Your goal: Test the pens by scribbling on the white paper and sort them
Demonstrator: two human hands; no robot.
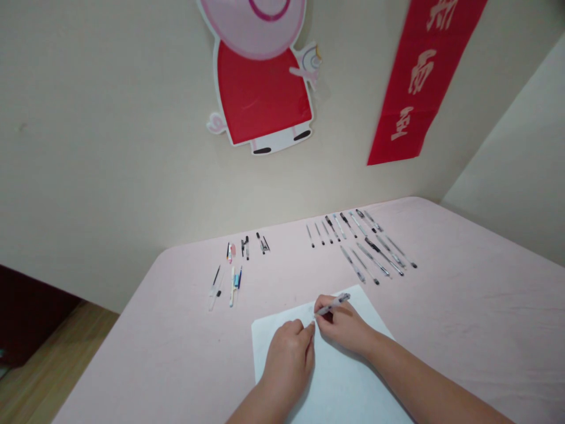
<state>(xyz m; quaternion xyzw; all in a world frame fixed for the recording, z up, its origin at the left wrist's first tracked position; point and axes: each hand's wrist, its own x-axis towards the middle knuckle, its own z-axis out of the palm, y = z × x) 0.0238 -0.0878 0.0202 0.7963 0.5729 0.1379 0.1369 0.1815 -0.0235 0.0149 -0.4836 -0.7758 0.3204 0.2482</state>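
Note:
My right hand [342,327] is closed round a clear-barrelled pen [334,304], which slants with its lower end at the upper part of a white sheet of paper [348,383]. My left hand [289,356] rests on the same sheet, to the left of the pen. Its outer fingers are bent, and one finger stretches towards the pen's lower end. Nothing shows in the left hand, though its underside is hidden. Any marks under the pen are too faint to make out.
The pink-covered table [176,353] meets the wall at the back. Several pens [384,253] lie in rows at the back right. Small groups of pen parts [233,280] lie left of the paper. A cartoon cutout [265,94] and a red banner [419,82] hang on the wall.

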